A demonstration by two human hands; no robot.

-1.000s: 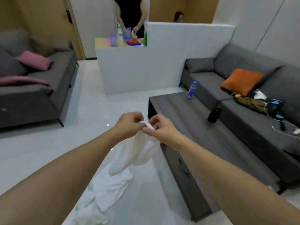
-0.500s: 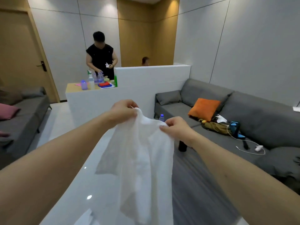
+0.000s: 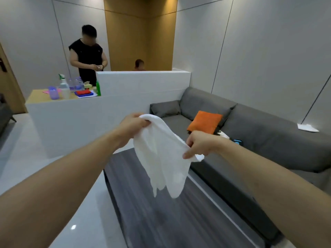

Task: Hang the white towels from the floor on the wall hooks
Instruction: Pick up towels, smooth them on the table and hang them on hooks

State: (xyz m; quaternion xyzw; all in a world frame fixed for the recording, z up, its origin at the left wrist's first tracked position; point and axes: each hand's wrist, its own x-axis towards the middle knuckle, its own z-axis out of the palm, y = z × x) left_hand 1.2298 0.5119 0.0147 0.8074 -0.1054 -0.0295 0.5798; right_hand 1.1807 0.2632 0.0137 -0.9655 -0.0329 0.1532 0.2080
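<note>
A white towel [image 3: 161,158] is held by its top edge above the coffee table [image 3: 161,221], pinched in the left hand [image 3: 133,124] and right hand [image 3: 200,143]; it seems lifted and in carry, and a wall hook, none in view, must be found next.

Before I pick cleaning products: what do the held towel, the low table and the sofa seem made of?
White towel: soft, thin woven cloth, probably cotton; it drapes limply. Low table: dark wood-grain top, likely laminate, with streaked grain and a slight sheen. Sofa: grey matte fabric upholstery, no shine.

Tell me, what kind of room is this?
Probably a living room or lounge: there is a grey sofa with an orange cushion, a low dark table beside it, and a white counter.
</note>
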